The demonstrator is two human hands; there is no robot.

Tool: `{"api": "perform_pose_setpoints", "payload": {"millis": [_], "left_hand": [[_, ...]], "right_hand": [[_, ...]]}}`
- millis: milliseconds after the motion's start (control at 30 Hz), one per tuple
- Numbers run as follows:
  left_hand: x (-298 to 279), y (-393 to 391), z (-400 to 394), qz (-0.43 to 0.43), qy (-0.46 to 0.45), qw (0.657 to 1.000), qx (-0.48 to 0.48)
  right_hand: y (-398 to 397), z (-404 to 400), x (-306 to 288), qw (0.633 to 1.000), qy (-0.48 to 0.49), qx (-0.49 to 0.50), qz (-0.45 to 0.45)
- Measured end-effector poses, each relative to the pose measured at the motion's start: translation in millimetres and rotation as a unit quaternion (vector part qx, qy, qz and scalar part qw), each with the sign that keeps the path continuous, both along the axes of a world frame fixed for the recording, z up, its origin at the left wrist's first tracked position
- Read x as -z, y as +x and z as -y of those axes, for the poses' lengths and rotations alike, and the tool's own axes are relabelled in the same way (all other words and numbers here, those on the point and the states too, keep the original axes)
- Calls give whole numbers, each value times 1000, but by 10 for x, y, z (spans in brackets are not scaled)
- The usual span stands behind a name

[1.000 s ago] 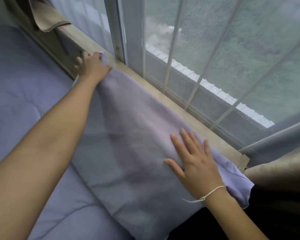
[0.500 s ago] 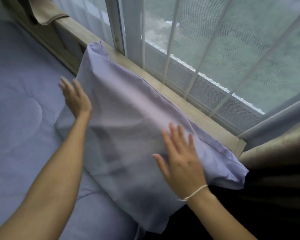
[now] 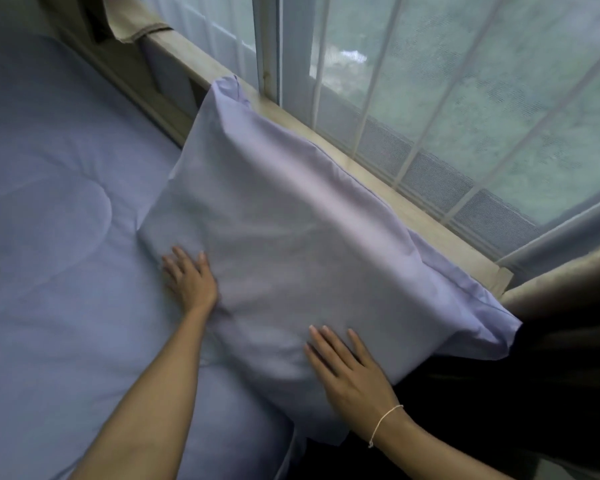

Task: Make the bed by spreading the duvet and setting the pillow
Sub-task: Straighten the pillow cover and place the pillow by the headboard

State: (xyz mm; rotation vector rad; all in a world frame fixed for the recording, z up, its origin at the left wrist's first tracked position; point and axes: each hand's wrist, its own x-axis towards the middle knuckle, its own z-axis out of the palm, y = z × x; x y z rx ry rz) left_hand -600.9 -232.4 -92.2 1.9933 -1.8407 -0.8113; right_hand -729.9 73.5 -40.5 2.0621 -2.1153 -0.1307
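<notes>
The pillow (image 3: 284,237), in a lilac case, leans with its far long edge on the sill (image 3: 426,216) and its near edge down on the duvet (image 3: 56,209). One corner of the case points up at the far end of the sill; the loose open end of the case hangs off the near right end, over a dark gap beside the bed.

My left hand (image 3: 193,280) lies flat on the pillow's lower left edge, where pillow meets duvet, fingers straight and slightly apart, gripping nothing. My right hand (image 3: 352,370) lies flat on the pillow's near right part, fingers straight and spread, palm down on the cloth. A thin white string (image 3: 383,424) circles the right wrist.

The duvet, the same lilac, covers the bed to the left of the pillow and shows curved quilting seams. Beyond the sill stands the window (image 3: 465,81), with white bars and a mesh screen; what lies outside is blurred. A beige curtain (image 3: 565,285) hangs at the right end of the sill, and a fold of beige cloth (image 3: 136,19) rests on the sill at the far left.
</notes>
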Motion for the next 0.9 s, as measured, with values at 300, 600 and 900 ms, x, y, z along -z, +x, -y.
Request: {"api": "perform_pose_setpoints", "payload": {"millis": [300, 600, 900], "left_hand": [[-155, 485, -455, 74, 47, 982, 169], [-598, 1007, -1392, 133, -27, 901, 412], [-847, 1356, -2114, 160, -41, 844, 510]], "right_hand": [[358, 45, -32, 985, 87, 136, 57], [1069, -487, -310, 935, 129, 305, 129], [1599, -1619, -252, 874, 76, 459, 143]]}}
